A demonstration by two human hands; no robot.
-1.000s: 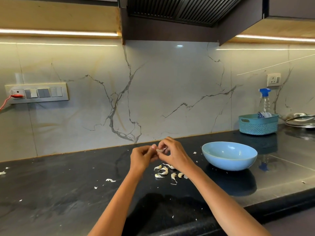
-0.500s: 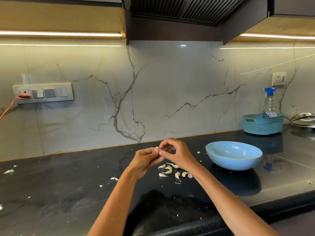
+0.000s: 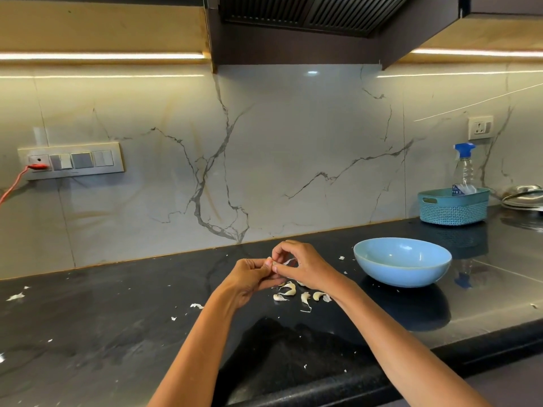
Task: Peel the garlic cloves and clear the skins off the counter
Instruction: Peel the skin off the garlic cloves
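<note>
Both hands meet above the dark surface [image 3: 117, 333], the left hand [image 3: 249, 279] pinching a small, light garlic clove [image 3: 269, 262] while the right hand [image 3: 299, 267] pinches its thin, papery, easily torn skin [image 3: 289, 262], probably best gripped at the loose tip.

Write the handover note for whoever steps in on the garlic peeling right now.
Left hand and right hand each have a pinching grip on one garlic clove held above the counter, its skin partly lifted.
Loose cloves and skins lie under the hands; skin flecks are scattered across the counter.
The blue bowl sits to the right; no cloves show in it.
Left: finish this clove, peel the rest, clear the skins.
</note>
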